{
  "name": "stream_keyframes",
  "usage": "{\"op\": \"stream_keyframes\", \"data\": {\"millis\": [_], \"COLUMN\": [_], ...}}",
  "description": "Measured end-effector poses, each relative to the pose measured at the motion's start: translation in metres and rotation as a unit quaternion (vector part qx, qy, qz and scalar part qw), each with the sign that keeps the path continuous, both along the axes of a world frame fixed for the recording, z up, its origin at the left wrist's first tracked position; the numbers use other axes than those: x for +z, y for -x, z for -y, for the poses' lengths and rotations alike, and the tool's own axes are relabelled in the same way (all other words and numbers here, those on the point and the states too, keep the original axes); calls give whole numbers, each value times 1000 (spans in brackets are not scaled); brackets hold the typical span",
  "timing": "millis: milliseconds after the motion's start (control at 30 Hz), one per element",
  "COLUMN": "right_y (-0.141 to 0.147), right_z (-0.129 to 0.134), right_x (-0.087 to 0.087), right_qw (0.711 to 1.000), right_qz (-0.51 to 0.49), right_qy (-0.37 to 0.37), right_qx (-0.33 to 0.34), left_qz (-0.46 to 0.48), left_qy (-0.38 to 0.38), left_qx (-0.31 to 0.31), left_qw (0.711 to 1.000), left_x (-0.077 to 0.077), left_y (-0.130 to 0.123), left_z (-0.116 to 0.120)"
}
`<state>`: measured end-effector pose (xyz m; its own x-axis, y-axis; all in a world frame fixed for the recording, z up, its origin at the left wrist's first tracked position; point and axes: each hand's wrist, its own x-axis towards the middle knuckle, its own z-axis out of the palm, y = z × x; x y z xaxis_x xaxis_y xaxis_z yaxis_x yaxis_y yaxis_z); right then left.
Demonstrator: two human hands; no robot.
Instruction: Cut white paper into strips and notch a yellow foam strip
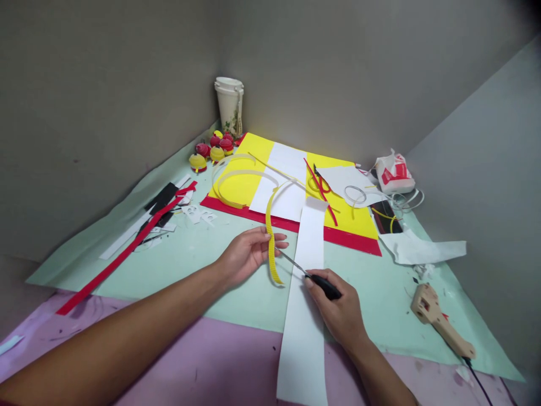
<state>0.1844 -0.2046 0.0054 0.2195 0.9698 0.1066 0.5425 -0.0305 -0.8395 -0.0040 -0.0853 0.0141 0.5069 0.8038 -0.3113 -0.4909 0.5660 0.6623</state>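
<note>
A curved yellow ridged strip (pixel 271 256) is pinched between the thumb and fingers of my left hand (pixel 249 254), its pale upper end curling over the sheets. My right hand (pixel 338 304) grips the black handle of a thin metal tool (pixel 324 285), whose shaft points left to the strip beside my left fingertips. Whether its tip touches the strip is hard to tell. Beneath the tool and my right hand lies a long white paper strip (pixel 302 338), running from the near edge up to the yellow and white sheets (pixel 287 163).
Red and yellow round pieces (pixel 198 162) sit near a white cup (pixel 230 104) at the back. A long red strip (pixel 127 254) and black scraps (pixel 163 200) lie left. On the right are scissors (pixel 319 181), a white-red packet (pixel 395 172) and a beige glue gun (pixel 442 321).
</note>
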Motion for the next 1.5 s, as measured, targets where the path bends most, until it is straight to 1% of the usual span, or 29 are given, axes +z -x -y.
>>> {"op": "stream_keyframes", "data": {"millis": [367,567,767,1300,1500], "right_y": [0,-1,-1,1,1], "right_z": [2,1,0,0,0], "right_x": [1,0,-1,-1,0], "right_qw": [1000,1000,1000,999,999], "right_qz": [-6,-12,-5,10,12], "right_qy": [1,3,-12,-35,-40], "right_qx": [5,-21,8,35,34], "left_qz": [-1,-2,-5,-28,-31], "left_qy": [5,9,17,28,24], "left_qx": [0,2,2,2,4], "left_qw": [1000,1000,1000,999,999], "left_x": [2,3,2,5,5], "left_y": [0,-1,0,0,0], "left_z": [0,-1,0,0,0]}}
